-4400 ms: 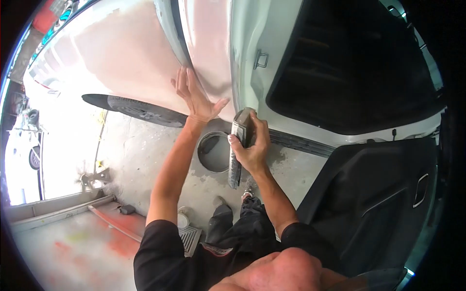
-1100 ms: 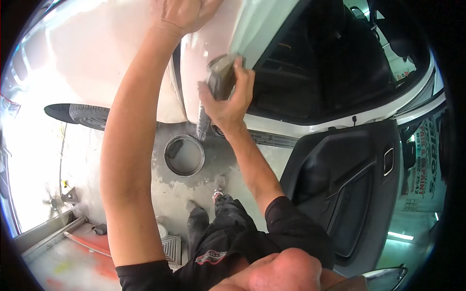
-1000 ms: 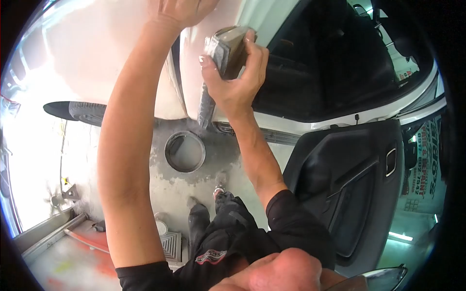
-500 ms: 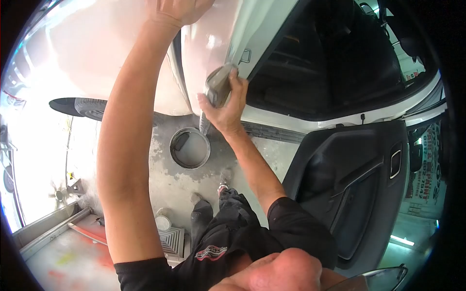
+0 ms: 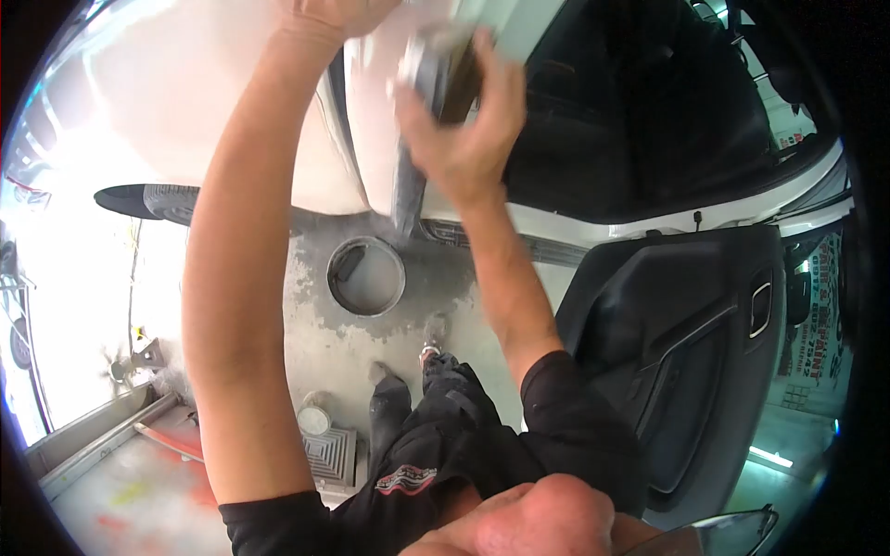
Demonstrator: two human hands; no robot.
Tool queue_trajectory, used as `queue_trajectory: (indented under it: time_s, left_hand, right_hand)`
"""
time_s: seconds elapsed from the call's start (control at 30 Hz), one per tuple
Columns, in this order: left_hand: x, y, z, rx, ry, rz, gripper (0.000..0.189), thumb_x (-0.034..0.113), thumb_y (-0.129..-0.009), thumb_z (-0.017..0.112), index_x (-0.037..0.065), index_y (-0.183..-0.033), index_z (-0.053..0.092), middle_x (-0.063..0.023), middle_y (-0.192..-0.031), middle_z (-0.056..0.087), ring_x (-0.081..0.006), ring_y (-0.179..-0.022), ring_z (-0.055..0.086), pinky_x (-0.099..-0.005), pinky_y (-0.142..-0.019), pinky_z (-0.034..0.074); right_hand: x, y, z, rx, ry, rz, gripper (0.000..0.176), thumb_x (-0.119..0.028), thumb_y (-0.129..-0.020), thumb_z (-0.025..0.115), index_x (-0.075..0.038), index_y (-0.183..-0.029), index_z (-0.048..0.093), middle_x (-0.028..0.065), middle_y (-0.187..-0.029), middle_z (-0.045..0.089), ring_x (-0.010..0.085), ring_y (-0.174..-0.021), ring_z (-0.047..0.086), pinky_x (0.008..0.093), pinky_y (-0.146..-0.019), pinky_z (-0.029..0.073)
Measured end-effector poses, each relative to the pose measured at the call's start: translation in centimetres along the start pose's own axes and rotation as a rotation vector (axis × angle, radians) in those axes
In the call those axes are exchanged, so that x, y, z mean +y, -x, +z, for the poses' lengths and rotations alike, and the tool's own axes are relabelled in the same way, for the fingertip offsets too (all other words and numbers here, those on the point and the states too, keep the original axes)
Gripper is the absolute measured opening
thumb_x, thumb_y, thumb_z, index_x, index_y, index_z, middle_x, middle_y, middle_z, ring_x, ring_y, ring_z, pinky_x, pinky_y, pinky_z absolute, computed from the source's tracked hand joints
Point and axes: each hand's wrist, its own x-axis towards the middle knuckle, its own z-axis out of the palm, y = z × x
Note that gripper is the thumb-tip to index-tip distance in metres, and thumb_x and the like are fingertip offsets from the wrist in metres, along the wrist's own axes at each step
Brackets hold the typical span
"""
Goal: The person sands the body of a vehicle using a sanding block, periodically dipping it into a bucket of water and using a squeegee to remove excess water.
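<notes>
My right hand (image 5: 464, 148) is wrapped round a sanding block (image 5: 443, 69), blurred by motion, pale on one side and brown on the other. It is held at the white car panel (image 5: 371, 120) beside the open doorway. At the top edge of the view my left hand (image 5: 334, 13) lies against the car's pale bodywork (image 5: 222, 65); its fingers are mostly cut off by the frame. On the floor below the car stands a round bucket (image 5: 400, 287) with cloudy liquid and a dark block (image 5: 350, 263) inside.
An open black-trimmed car door (image 5: 677, 343) stands to my right. The dark car interior (image 5: 593, 120) lies behind the doorway. A tyre (image 5: 170, 201) shows at left. Near my feet are a small tub (image 5: 314, 420) and a ridged square plate (image 5: 329, 456). A paint-marked surface (image 5: 130, 491) sits lower left.
My right hand has moved up and slightly right with the sanding block, away from the lower part of the panel. My left hand has risen slightly toward the top edge.
</notes>
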Motion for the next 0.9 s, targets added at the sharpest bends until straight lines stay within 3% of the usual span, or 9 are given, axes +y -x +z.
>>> queue_trajectory:
  time_s: [0.13, 0.27, 0.37, 0.47, 0.53, 0.67, 0.77, 0.9]
  left_hand:
    - [-0.4, -0.2, 0.3, 0.021, -0.006, 0.054, 0.054, 0.035, -0.097, 0.049, -0.004, -0.134, 0.053, -0.0281, -0.131, 0.053, -0.0422, -0.119, 0.051, -0.0541, -0.103, 0.040]
    - [-0.3, 0.1, 0.1, -0.007, -0.036, 0.019, 0.056, 0.040, -0.098, 0.049, -0.003, -0.133, 0.053, -0.0281, -0.131, 0.053, -0.0423, -0.121, 0.050, -0.0540, -0.104, 0.040]
    - [-0.2, -0.3, 0.2, -0.025, -0.034, 0.009, 0.057, 0.044, -0.100, 0.046, -0.002, -0.133, 0.053, -0.0273, -0.131, 0.053, -0.0414, -0.122, 0.050, -0.0537, -0.105, 0.040]
    - [-0.8, 0.1, 0.3, -0.053, -0.060, 0.028, 0.059, 0.046, -0.102, 0.042, -0.002, -0.134, 0.053, -0.0264, -0.132, 0.052, -0.0402, -0.124, 0.049, -0.0537, -0.106, 0.040]
    - [-1.1, 0.6, 0.4, -0.070, -0.081, 0.033, 0.060, 0.047, -0.102, 0.041, -0.001, -0.135, 0.052, -0.0258, -0.133, 0.052, -0.0393, -0.124, 0.049, -0.0536, -0.106, 0.040]
    - [-0.8, 0.1, 0.2, -0.063, -0.052, 0.010, 0.060, 0.048, -0.102, 0.041, -0.002, -0.135, 0.052, -0.0258, -0.133, 0.052, -0.0391, -0.124, 0.049, -0.0531, -0.107, 0.040]
    - [-0.3, -0.2, 0.1, -0.058, -0.046, 0.018, 0.059, 0.046, -0.102, 0.042, -0.002, -0.134, 0.052, -0.0265, -0.132, 0.052, -0.0401, -0.124, 0.049, -0.0534, -0.106, 0.039]
    - [-1.0, 0.4, 0.3, -0.041, -0.024, 0.052, 0.059, 0.046, -0.102, 0.043, -0.002, -0.135, 0.052, -0.0270, -0.133, 0.051, -0.0410, -0.124, 0.049, -0.0542, -0.106, 0.039]
  right_hand:
    - [-0.3, 1.8, 0.3, -0.012, -0.064, 0.098, 0.087, -0.022, -0.072, 0.087, 0.003, -0.145, 0.046, 0.0182, -0.112, 0.054, 0.0306, -0.098, 0.058, 0.0419, -0.084, 0.051]
    - [2.4, 14.6, 1.7, -0.045, -0.089, 0.133, 0.093, -0.024, -0.072, 0.088, 0.002, -0.148, 0.043, 0.0194, -0.120, 0.050, 0.0319, -0.103, 0.056, 0.0425, -0.086, 0.051]
    - [2.7, 13.3, 1.7, -0.014, -0.111, 0.048, 0.094, -0.031, -0.073, 0.090, 0.001, -0.148, 0.043, 0.0188, -0.112, 0.052, 0.0336, -0.097, 0.057, 0.0439, -0.077, 0.052]
    - [1.1, 5.2, 0.9, 0.039, -0.059, -0.012, 0.093, -0.027, -0.069, 0.091, 0.001, -0.145, 0.046, 0.0170, -0.105, 0.051, 0.0297, -0.088, 0.055, 0.0411, -0.068, 0.050]
    - [0.3, 3.4, 0.7, 0.041, -0.135, 0.069, 0.090, -0.022, -0.066, 0.091, 0.003, -0.142, 0.049, 0.0162, -0.109, 0.054, 0.0303, -0.093, 0.057, 0.0406, -0.076, 0.050]
    - [2.2, 13.6, 1.6, -0.013, -0.129, 0.108, 0.093, -0.026, -0.072, 0.089, 0.002, -0.149, 0.044, 0.0189, -0.117, 0.053, 0.0337, -0.100, 0.059, 0.0428, -0.085, 0.052]
    - [2.4, 12.3, 1.9, 0.016, -0.152, 0.069, 0.090, -0.028, -0.073, 0.088, 0.003, -0.146, 0.045, 0.0189, -0.112, 0.054, 0.0326, -0.095, 0.058, 0.0433, -0.079, 0.051]
    - [0.2, 2.1, 1.2, 0.071, -0.034, -0.021, 0.092, -0.025, -0.069, 0.090, 0.005, -0.143, 0.045, 0.0194, -0.106, 0.051, 0.0316, -0.086, 0.055, 0.0415, -0.068, 0.050]
